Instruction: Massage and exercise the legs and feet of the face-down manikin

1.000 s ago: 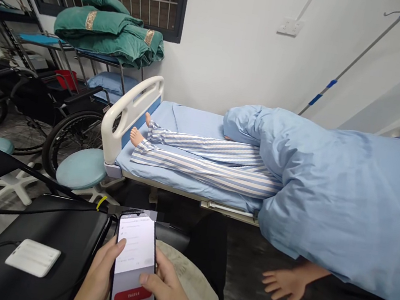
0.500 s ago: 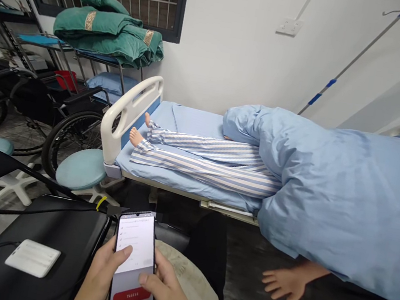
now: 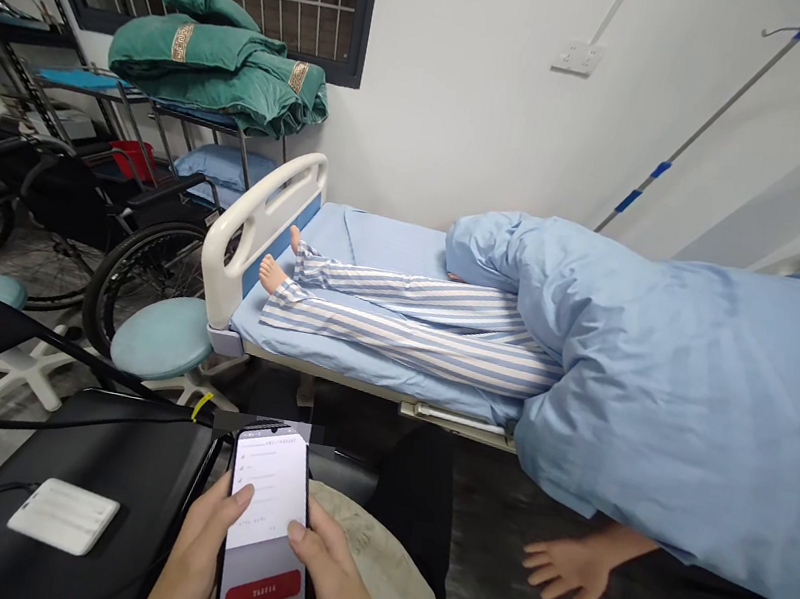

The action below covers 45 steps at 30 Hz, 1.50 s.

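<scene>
Low in the middle of the head view, a smartphone point(image 3: 261, 551) is held upright between my two hands, its lit screen showing a white list above a red button. My left hand point(image 3: 201, 536) is closed around the phone's left edge, thumb over the upper screen. Gripping the right edge is my right hand point(image 3: 338, 568), its thumb at the side of the screen. The fingers behind the phone are hidden. Beneath lies beige fabric point(image 3: 383, 550) on my lap.
A bed point(image 3: 267, 208) holds a figure in striped trousers point(image 3: 401, 335), partly under a blue quilt point(image 3: 687, 406); its hand point(image 3: 566, 566) hangs over the side. A white power bank point(image 3: 64, 515) lies on a black chair point(image 3: 146, 462). Left stand a stool point(image 3: 162, 336) and wheelchair point(image 3: 67, 196).
My right thumb has moved slightly up the screen, and my left thumb has shifted a little to the left. The phone stays in both hands, nearly in the same place.
</scene>
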### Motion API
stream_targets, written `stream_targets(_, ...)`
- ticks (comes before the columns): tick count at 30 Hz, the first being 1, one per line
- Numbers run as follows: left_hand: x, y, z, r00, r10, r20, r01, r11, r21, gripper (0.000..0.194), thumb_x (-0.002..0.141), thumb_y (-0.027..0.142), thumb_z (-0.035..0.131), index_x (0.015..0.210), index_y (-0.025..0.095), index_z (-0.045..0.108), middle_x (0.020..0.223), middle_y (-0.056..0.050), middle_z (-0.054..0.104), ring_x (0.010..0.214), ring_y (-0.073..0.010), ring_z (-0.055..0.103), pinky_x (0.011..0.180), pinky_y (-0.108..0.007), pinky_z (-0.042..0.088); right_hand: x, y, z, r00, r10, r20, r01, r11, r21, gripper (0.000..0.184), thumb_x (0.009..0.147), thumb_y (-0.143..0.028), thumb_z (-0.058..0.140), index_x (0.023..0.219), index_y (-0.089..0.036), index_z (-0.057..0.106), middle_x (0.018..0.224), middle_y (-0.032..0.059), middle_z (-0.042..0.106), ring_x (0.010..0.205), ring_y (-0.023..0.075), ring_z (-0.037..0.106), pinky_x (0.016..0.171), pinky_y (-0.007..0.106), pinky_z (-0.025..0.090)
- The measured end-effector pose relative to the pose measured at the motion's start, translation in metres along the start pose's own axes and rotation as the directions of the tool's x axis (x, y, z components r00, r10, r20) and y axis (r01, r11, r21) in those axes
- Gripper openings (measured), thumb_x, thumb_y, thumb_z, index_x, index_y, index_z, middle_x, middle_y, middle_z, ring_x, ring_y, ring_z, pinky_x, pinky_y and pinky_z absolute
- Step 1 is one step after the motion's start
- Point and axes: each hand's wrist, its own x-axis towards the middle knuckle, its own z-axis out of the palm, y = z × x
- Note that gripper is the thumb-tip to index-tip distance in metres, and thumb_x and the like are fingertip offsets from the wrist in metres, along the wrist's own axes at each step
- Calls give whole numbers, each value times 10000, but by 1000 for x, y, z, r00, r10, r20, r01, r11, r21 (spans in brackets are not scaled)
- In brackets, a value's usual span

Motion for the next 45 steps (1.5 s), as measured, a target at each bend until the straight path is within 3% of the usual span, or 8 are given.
stream_targets(4,0,3,4,994,87,59,-95,985,142,534,551,411,735,993,133,622,871,-90,710,796,-260,651,669,-303,507,-1,-3,3,999,6,32,-7,1000,11,538,765,-454,596,1232,-202,509,1042,56,640,912,204,595,865,344,435)
stream_targets(8,3,2,2,993,99,61,-111,965,239,517,518,393,761,937,120,630,866,-96,709,792,-257,649,676,-294,508,-2,-5,4,996,-14,82,15,1000,-3,541,773,-446,587,1247,-204,490,1036,56,639,890,204,601,855,350,438)
stream_targets(14,0,3,1,995,27,97,-33,997,66,561,613,413,691,1087,133,582,829,-78,710,775,-253,648,600,-285,505,-2,-4,3,998,-5,70,6,1000,-8,489,780,-407,590,1219,-204,516,1072,49,627,956,199,581,892,338,419)
stream_targets(20,-2,5,4,999,0,52,-1,1000,10,572,613,400,692,1111,140,585,815,-62,712,779,-253,647,597,-281,504,-1,-4,2,997,-2,73,2,1000,-1,513,778,-408,592,1238,-200,502,1081,52,628,973,206,577,911,350,410)
stream_targets(25,2,0,-1,1000,7,-20,-6,1000,26,561,566,477,694,1018,148,647,915,-70,706,906,-279,618,676,-297,511,3,-4,4,1000,4,-22,-5,1000,-14,573,737,-509,606,1190,-163,551,1050,82,639,943,213,584,895,353,417)
stream_targets(31,10,-11,-15,991,102,-81,-82,971,224,534,581,573,642,922,164,678,1076,-68,662,1096,-273,526,847,-285,464,13,1,7,986,45,-158,-53,997,-49,601,715,-574,590,1064,-85,617,932,113,668,856,221,606,846,359,439)
stream_targets(41,17,-18,-19,990,92,-109,-66,974,218,541,627,575,614,956,149,666,1124,-85,636,1117,-271,515,988,-349,358,11,-3,8,997,-11,-72,11,1000,5,529,756,-537,562,1014,-85,656,893,115,680,826,233,617,818,377,451)
stream_targets(45,18,-17,-17,993,81,-82,-66,983,171,537,634,579,606,950,150,663,1088,-73,654,1061,-256,553,928,-329,414,8,-3,7,996,8,-91,-7,1000,10,441,792,-482,541,1009,-117,661,929,93,677,854,213,607,845,353,438)
